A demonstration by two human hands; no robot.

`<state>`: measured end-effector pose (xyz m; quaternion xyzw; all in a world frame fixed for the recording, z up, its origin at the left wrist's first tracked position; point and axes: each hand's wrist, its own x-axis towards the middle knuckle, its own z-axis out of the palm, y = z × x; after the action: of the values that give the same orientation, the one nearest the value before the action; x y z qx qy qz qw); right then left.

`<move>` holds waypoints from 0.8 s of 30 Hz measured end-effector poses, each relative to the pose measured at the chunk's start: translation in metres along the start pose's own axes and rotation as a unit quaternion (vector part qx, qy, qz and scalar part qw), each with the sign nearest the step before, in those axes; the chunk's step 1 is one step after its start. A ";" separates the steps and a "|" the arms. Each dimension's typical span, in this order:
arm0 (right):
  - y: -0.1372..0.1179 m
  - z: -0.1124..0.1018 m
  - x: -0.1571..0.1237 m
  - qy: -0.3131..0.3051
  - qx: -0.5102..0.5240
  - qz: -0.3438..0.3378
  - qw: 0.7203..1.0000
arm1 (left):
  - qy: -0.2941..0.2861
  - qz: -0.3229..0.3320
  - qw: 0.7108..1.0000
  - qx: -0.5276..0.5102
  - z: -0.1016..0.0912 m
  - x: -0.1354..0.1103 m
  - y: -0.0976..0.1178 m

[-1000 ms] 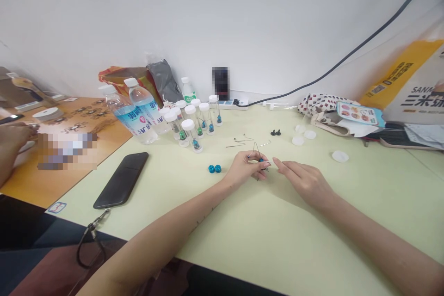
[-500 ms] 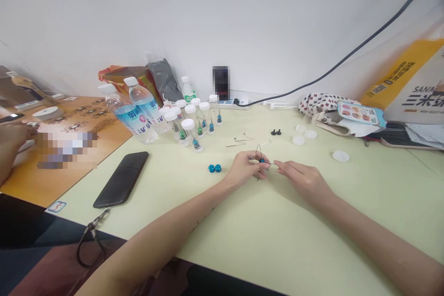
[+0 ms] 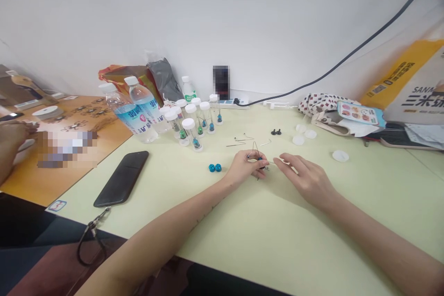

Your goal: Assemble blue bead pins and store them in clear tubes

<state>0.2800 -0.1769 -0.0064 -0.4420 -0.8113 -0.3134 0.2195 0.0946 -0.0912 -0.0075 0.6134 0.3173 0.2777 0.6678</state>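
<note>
My left hand [image 3: 244, 165] pinches a small blue bead with thin bent wires [image 3: 259, 159] just above the pale green table [image 3: 243, 222]. My right hand [image 3: 305, 176] is closed in a pinch on the end of a thin wire [image 3: 274, 163] that runs to the bead. Two loose blue beads [image 3: 215, 167] lie on the table a little left of my left hand. More thin wires [image 3: 239, 141] lie just beyond my hands.
Several clear vials with white caps [image 3: 189, 127], two water bottles [image 3: 135, 108], a black phone [image 3: 121, 178], white caps [image 3: 340, 155], two black knobs [image 3: 275, 132], a patterned bag [image 3: 326, 104] and a yellow box [image 3: 412, 83] stand around. Another person's hand [image 3: 12, 136] works at the left wooden table.
My hands have shifted slightly; the bent wire in my left hand tilted and my right hand's fingers moved a little along the wire. Nothing else moved.
</note>
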 end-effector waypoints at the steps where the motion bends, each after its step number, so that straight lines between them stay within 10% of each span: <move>1: 0.000 -0.001 0.001 0.003 -0.008 -0.009 1.000 | 0.000 -0.002 1.000 0.001 0.000 0.000 0.000; 24: 0.006 -0.002 -0.001 0.052 0.019 -0.052 0.997 | -0.052 -0.007 0.999 0.005 -0.001 -0.002 0.003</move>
<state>0.2857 -0.1762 -0.0037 -0.3785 -0.8263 -0.3316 0.2531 0.0925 -0.0919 -0.0047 0.6280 0.2874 0.2395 0.6824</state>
